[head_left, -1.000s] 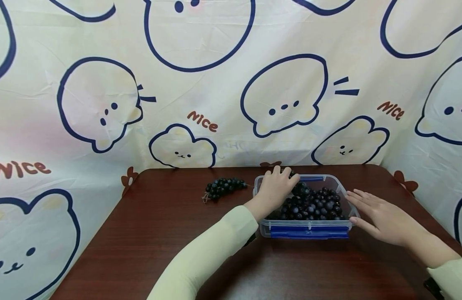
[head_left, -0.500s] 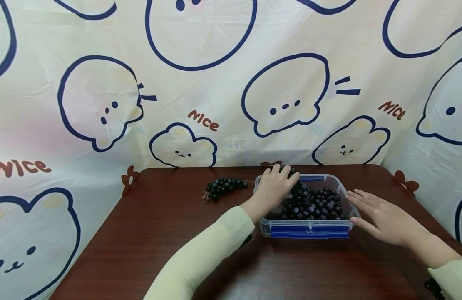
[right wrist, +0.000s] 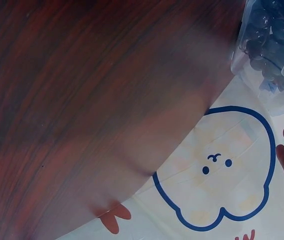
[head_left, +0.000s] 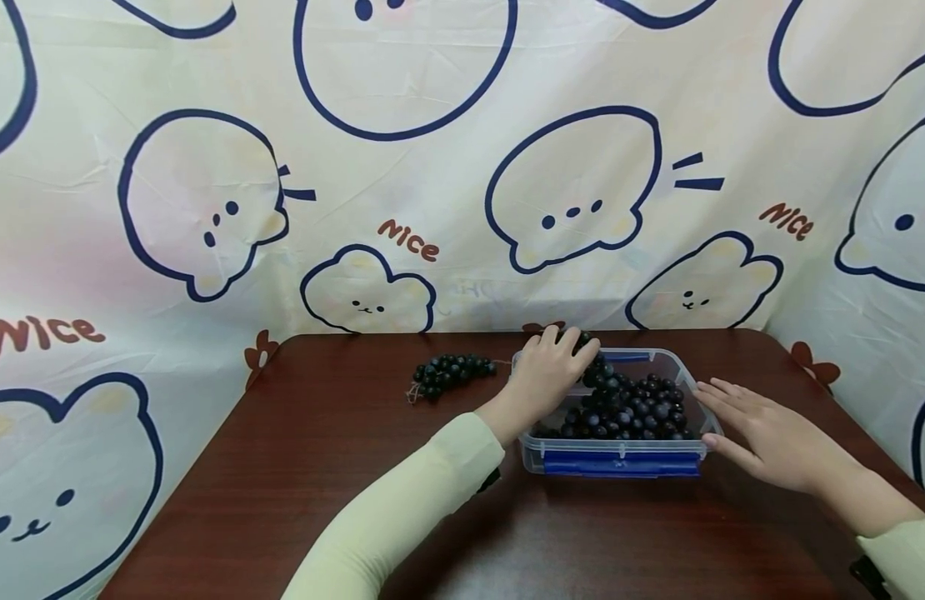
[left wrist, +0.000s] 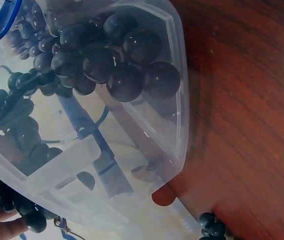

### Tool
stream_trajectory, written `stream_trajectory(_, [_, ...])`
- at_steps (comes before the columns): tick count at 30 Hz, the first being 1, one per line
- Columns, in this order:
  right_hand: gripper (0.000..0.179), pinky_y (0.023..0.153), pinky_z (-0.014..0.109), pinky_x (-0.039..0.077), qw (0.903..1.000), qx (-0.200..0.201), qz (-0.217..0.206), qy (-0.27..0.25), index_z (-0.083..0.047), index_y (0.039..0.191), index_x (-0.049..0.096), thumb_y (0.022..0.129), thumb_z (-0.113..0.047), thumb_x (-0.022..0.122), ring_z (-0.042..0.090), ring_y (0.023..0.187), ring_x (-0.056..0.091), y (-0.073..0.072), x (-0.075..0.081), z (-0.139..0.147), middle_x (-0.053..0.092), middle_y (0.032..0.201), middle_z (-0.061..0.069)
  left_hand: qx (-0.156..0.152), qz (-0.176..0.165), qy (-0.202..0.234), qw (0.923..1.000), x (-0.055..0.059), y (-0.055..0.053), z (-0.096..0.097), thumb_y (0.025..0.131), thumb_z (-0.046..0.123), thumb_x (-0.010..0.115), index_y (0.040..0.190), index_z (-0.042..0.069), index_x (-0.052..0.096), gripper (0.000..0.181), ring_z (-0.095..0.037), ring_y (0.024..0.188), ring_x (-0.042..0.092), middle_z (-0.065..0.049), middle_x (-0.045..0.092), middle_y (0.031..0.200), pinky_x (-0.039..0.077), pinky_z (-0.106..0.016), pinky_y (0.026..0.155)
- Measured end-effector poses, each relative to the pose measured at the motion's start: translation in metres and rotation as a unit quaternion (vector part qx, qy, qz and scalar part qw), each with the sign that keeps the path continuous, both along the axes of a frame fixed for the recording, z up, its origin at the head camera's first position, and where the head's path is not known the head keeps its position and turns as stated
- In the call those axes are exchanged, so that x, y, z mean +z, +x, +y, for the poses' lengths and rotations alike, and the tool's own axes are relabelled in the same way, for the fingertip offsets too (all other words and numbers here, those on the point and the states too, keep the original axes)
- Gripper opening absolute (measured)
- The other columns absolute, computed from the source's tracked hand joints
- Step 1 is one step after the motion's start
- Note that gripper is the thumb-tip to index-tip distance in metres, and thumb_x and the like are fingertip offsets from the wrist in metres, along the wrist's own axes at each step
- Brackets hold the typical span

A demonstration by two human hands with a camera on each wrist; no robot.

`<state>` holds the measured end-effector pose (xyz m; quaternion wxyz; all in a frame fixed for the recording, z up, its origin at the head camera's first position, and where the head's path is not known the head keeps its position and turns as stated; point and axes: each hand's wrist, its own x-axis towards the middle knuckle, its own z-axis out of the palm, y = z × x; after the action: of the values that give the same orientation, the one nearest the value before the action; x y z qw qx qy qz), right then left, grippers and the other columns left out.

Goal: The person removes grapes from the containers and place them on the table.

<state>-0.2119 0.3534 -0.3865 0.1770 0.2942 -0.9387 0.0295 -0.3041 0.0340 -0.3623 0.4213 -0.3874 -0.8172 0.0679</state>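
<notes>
A clear plastic box [head_left: 620, 460] with blue clips stands on the table, holding many dark grapes [head_left: 642, 408]. Over its far left corner my left hand [head_left: 541, 379] grips a bunch of dark grapes [head_left: 599, 372], which hangs down into the box. In the left wrist view the fingers [left wrist: 12, 229] curl around that bunch at the rim, partly hidden behind the clear wall. My right hand [head_left: 770, 433] has its fingers straight, fingertips right at the box's right side. Another grape bunch [head_left: 451, 375] lies on the table left of the box.
The brown wooden table [head_left: 342, 492] reaches back to a pale curtain [head_left: 462, 167] printed with cartoon bears and "Nice". More of this cloth hangs at both sides. A thin stem [head_left: 502, 362] points from the loose bunch toward the box.
My left hand has risen slightly with its bunch, and the forearm has shifted a little left. More grapes show below the fingers. The right hand stays in place.
</notes>
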Motion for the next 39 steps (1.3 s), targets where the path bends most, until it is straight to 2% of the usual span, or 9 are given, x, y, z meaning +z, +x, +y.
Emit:
stream_trajectory(4, [0.060,0.107,0.016,-0.004,1.0000,-0.002,0.001,0.001,-0.001,0.135,0.055,0.090,-0.038,0.067,0.038,0.127,0.045,0.000,-0.001,0.000,0.050,0.137,0.023,-0.010,0.001,0.006,0.9999,0.002,0.000,-0.002,0.097,0.014,0.059,0.122,0.020,0.060,0.026,-0.023,0.086,0.061,-0.007,0.060,0.107,0.050,-0.027,0.055])
stream_trajectory(13, [0.060,0.108,0.016,-0.004,1.0000,0.002,0.004,0.002,-0.001,0.135,0.055,0.090,-0.038,0.068,0.040,0.125,0.046,-0.001,-0.001,0.000,0.051,0.137,0.023,-0.020,0.036,0.027,0.9988,0.009,0.001,-0.006,0.098,0.014,0.054,0.116,0.020,0.063,0.021,-0.023,0.080,0.060,-0.006,0.061,0.101,0.050,-0.028,0.053])
stream_trajectory(19, [0.060,0.109,0.018,-0.003,1.0000,-0.003,-0.002,0.002,-0.001,0.135,0.055,0.090,-0.039,0.067,0.039,0.127,0.045,-0.001,-0.001,0.000,0.050,0.138,0.023,-0.010,0.047,0.018,0.9987,0.014,0.002,-0.009,0.099,0.013,0.052,0.120,0.020,0.064,0.025,-0.020,0.075,0.058,-0.005,0.062,0.103,0.050,-0.028,0.054])
stream_trajectory(26, [0.060,0.109,0.018,-0.003,1.0000,-0.007,-0.004,0.003,-0.001,0.136,0.054,0.091,-0.038,0.067,0.038,0.129,0.044,0.000,-0.002,0.000,0.049,0.138,0.023,-0.001,0.054,0.025,0.9983,0.019,0.001,-0.015,0.097,0.015,0.055,0.120,0.019,0.064,0.026,-0.018,0.071,0.054,-0.006,0.062,0.106,0.044,-0.024,0.049])
stream_trajectory(39, [0.060,0.110,0.020,-0.002,0.9999,-0.010,-0.008,0.001,-0.001,0.136,0.054,0.090,-0.039,0.067,0.040,0.126,0.045,0.001,0.000,0.000,0.050,0.138,0.023,0.005,0.071,0.057,0.9958,0.032,-0.001,-0.030,0.097,0.012,0.053,0.118,0.017,0.065,0.025,-0.021,0.077,0.058,-0.007,0.063,0.108,0.047,-0.027,0.051])
